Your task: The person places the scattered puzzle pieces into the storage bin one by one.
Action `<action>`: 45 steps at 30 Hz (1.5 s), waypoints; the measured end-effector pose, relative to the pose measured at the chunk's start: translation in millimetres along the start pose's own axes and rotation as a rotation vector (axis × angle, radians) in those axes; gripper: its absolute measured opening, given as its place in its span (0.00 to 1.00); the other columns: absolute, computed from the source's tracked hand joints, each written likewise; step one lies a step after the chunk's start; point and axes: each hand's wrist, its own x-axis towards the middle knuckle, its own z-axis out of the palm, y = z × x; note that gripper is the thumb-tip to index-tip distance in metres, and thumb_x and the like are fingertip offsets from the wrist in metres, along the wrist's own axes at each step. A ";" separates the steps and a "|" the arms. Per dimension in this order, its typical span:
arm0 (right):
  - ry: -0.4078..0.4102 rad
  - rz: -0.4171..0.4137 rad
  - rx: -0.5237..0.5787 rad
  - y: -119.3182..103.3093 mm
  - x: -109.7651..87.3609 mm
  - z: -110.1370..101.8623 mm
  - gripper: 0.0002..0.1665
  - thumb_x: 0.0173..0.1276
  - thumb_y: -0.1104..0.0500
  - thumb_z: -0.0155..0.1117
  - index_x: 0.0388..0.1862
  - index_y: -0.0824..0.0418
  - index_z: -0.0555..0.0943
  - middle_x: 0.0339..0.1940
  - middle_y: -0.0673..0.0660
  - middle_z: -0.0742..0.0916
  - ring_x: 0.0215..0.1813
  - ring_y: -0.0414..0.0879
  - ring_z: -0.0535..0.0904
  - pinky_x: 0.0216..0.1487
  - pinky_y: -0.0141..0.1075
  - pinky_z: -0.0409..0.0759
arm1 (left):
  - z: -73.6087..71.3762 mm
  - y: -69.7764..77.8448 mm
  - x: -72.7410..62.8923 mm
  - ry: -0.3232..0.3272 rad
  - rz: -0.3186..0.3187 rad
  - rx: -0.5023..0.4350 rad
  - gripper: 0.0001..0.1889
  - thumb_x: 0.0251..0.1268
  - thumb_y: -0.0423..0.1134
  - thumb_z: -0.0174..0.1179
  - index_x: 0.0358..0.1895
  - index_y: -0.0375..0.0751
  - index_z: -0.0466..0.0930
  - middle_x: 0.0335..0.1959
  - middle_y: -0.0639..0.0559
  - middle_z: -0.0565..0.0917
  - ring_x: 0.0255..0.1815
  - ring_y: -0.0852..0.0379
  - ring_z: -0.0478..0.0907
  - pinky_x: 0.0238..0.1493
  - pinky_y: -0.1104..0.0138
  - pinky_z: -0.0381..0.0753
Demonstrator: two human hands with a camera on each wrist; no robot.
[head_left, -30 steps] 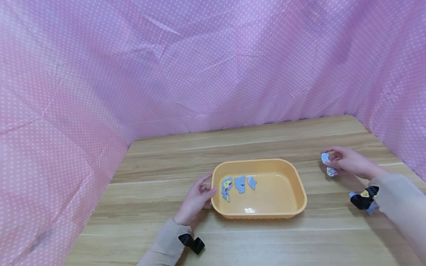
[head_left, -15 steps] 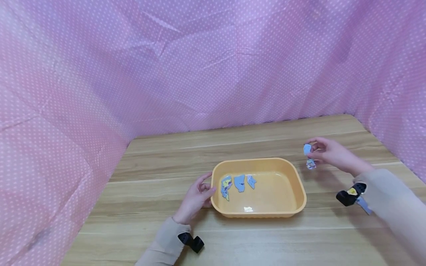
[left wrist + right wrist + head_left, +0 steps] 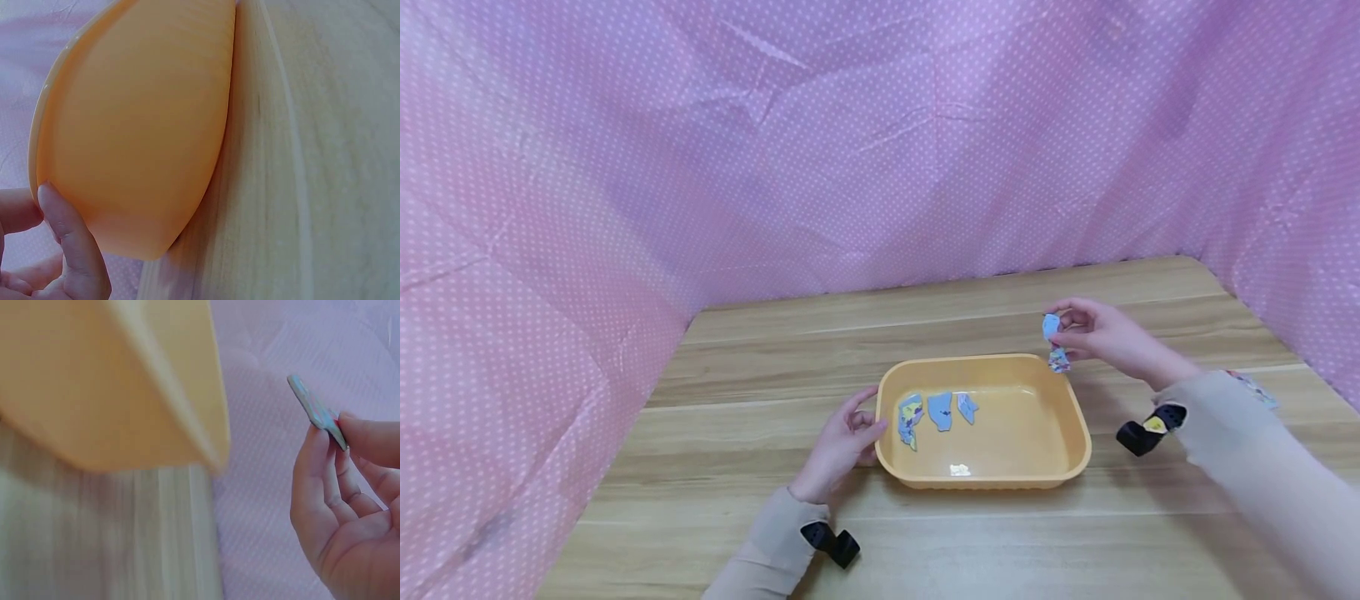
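My left hand [image 3: 837, 450] grips the left rim of a shallow orange-yellow plastic basin [image 3: 1011, 437], its thumb at the rim in the left wrist view. My right hand [image 3: 1105, 340] pinches a small, flat, irregular puzzle piece [image 3: 1052, 326], light blue with a colourful printed lower end. In the head view this piece overlaps the basin's back right corner. The right wrist view shows the piece [image 3: 314, 407] edge-on between thumb and fingers. Inside the basin, toward its left, lie three more pieces: a blue and yellow piece [image 3: 910, 417], a blue piece [image 3: 940, 411] and a smaller pointed piece [image 3: 967, 407].
Another printed piece [image 3: 1257, 390] lies on the wooden table [image 3: 775, 358] beyond the right sleeve, partly hidden by it. A pink dotted cloth [image 3: 850, 167] hangs behind the table and along its sides. Each wrist carries a black camera mount.
My right hand has moved left and away from me with the puzzle piece, from the table's right side to the basin's corner. The left hand stays at the rim.
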 end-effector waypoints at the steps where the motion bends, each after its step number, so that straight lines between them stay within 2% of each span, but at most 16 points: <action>1: -0.004 -0.006 0.007 -1.9 1.5 1.7 0.27 0.68 0.65 0.58 0.63 0.70 0.63 0.37 0.52 0.80 0.36 0.36 0.81 0.41 0.35 0.83 | 0.0 -0.1 0.4 0.000 -0.001 0.001 0.30 0.66 0.31 0.57 0.70 0.43 0.60 0.37 0.46 0.78 0.26 0.61 0.75 0.27 0.70 0.78; 12: -0.026 -0.063 0.060 -23.5 16.2 21.8 0.26 0.67 0.67 0.58 0.62 0.71 0.63 0.37 0.51 0.79 0.36 0.37 0.81 0.42 0.35 0.83 | 1.0 0.0 1.2 -0.004 0.004 0.000 0.30 0.66 0.32 0.57 0.71 0.43 0.59 0.34 0.50 0.76 0.24 0.62 0.73 0.25 0.70 0.76; 20: -0.028 -0.108 0.107 -34.4 30.8 46.6 0.25 0.66 0.69 0.58 0.61 0.71 0.65 0.36 0.54 0.78 0.34 0.39 0.82 0.40 0.36 0.83 | 0.3 -0.3 0.4 0.000 0.000 0.003 0.30 0.66 0.32 0.56 0.71 0.43 0.58 0.34 0.50 0.76 0.23 0.61 0.72 0.26 0.70 0.75; 27: -0.032 -0.135 0.102 -28.3 43.0 68.6 0.23 0.65 0.70 0.58 0.59 0.70 0.67 0.36 0.56 0.78 0.34 0.39 0.80 0.38 0.36 0.83 | -0.6 -2.6 1.4 0.005 -0.009 0.013 0.30 0.66 0.32 0.57 0.71 0.44 0.59 0.37 0.45 0.77 0.26 0.60 0.75 0.27 0.70 0.77; 32: -0.061 -0.142 0.112 -17.3 49.1 78.8 0.22 0.65 0.71 0.59 0.57 0.71 0.69 0.35 0.56 0.79 0.34 0.40 0.80 0.38 0.37 0.84 | -0.2 -4.2 2.6 0.008 -0.013 0.019 0.30 0.66 0.31 0.56 0.70 0.44 0.60 0.36 0.46 0.77 0.27 0.60 0.76 0.27 0.70 0.79; 35: -0.104 -0.157 0.095 -14.1 50.1 82.3 0.21 0.64 0.72 0.59 0.55 0.72 0.70 0.35 0.58 0.80 0.34 0.41 0.81 0.37 0.40 0.84 | 0.3 -4.9 3.4 -0.007 -0.003 -0.009 0.30 0.66 0.29 0.55 0.70 0.43 0.60 0.35 0.47 0.76 0.27 0.60 0.77 0.28 0.69 0.80; 39: -0.153 -0.188 0.014 -13.0 50.3 86.1 0.18 0.62 0.72 0.61 0.52 0.71 0.73 0.34 0.60 0.81 0.34 0.43 0.80 0.36 0.42 0.84 | 0.3 -4.9 3.7 -0.030 0.019 -0.039 0.30 0.66 0.28 0.55 0.70 0.41 0.59 0.34 0.48 0.76 0.27 0.61 0.78 0.29 0.67 0.81; 45: -0.202 -0.190 -0.102 -11.7 49.4 92.3 0.18 0.60 0.71 0.63 0.50 0.70 0.75 0.33 0.60 0.81 0.33 0.44 0.79 0.36 0.46 0.84 | -0.3 -3.8 2.6 -0.026 0.022 -0.027 0.31 0.65 0.30 0.56 0.71 0.42 0.58 0.35 0.48 0.77 0.28 0.60 0.78 0.29 0.67 0.81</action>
